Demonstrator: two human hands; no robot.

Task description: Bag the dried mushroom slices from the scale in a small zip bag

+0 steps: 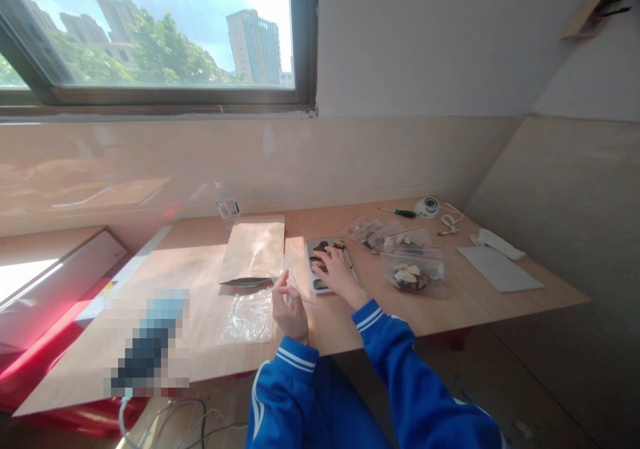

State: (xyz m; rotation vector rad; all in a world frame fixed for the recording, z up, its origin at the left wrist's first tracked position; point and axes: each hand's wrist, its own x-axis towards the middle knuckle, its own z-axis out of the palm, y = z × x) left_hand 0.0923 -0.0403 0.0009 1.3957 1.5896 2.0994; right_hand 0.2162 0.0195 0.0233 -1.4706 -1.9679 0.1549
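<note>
— Far left of the tabletop (pixel 200 269)?
— Blurred patch (pixel 147 342) near the front edge; cables (pixel 165 419) hanging below. Further back, a small clear bottle (pixel 227 204) against the wall.

— Then toward the middle?
— Kraft paper pouch (pixel 254 250) lying flat, mouth facing the near edge. Just in front of it, a crumpled clear plastic bag (pixel 249 315), flat on the wood.

— Left hand (pixel 289 309)?
— Raised just right of that crumpled bag, blue sleeve with white stripes at the wrist. Fingers (pixel 283 282) pinched together on the edge of a thin clear zip bag (pixel 297 282), held up off the wood.

— Right hand (pixel 336 270)?
— Palm down over a small grey tray (pixel 320 283) of dark dried pieces (pixel 318 247). Fingers spread slightly, tips resting among the pieces; pinching anything or not, cannot tell.

— Further right?
— Several filled zip bags (pixel 413 269) with red seal strips, close beside the tray. Behind them a green-handled screwdriver (pixel 400 213), a small white dome camera (pixel 428 206) and a white cord (pixel 450 222). At the far right, a flat grey sheet (pixel 499 267) with a white object (pixel 496 243) just behind it.
</note>
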